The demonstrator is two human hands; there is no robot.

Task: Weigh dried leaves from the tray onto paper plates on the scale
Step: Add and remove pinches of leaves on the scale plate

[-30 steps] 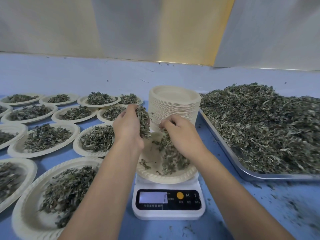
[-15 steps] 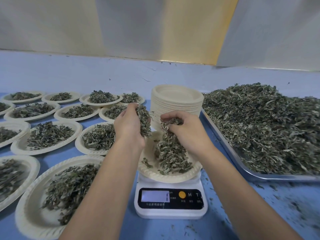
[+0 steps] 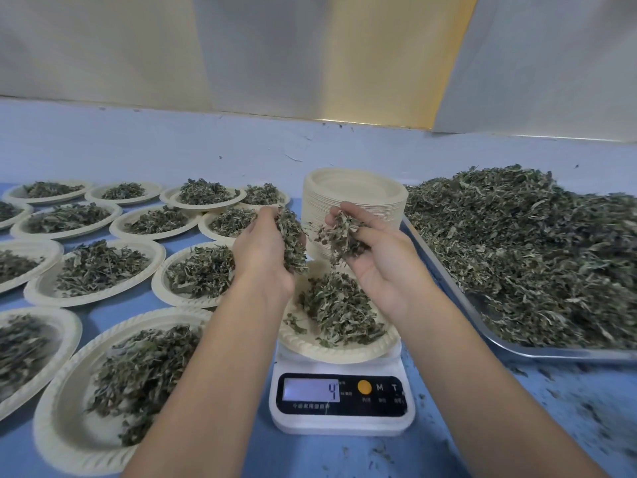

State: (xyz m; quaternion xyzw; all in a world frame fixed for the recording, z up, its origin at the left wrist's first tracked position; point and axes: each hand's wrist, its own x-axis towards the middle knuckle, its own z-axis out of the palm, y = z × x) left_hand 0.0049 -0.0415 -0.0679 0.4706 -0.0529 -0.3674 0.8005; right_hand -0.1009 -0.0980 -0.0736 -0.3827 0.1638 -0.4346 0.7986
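Green leaves (image 3: pixel 293 243) sit clutched in curled fingers (image 3: pixel 374 225) of left hand (image 3: pixel 262 251) and right hand (image 3: pixel 383 265).

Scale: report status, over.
Left hand, right hand each hold leaves over the plate. Plate on scale part-filled; display reads 4. Nothing in the way.

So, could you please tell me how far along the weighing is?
Done: many filled plates sit at left. In hand: the left hand and right hand hold leaves over the plate on the scale, showing 4. Left: the tray is heaped, and a stack of empty plates waits.
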